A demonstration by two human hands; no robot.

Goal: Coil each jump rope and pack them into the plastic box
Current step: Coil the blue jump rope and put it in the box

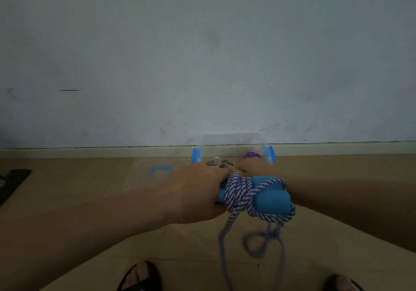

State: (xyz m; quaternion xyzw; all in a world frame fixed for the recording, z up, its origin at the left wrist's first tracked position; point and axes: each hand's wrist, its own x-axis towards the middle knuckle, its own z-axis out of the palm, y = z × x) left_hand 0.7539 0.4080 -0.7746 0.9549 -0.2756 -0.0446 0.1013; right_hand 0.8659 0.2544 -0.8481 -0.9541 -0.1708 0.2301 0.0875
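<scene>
A jump rope with blue foam handles (271, 197) and a purple-and-white twisted cord (239, 195) is held in front of me. My left hand (198, 191) grips the left ends of the two handles. My right hand (254, 167) holds the cord just behind the handles, mostly hidden by them. Several turns of cord are wound around the handles, and loose loops (256, 243) hang below. The clear plastic box (234, 149) with blue latches stands on the floor by the wall, with another purple rope (252, 155) inside.
The box's clear lid (157, 173) with a blue handle lies flat on the floor left of the box. A dark object (11, 182) sits at the far left edge. My sandalled feet (140, 277) stand on the tan floor. A pale wall rises behind.
</scene>
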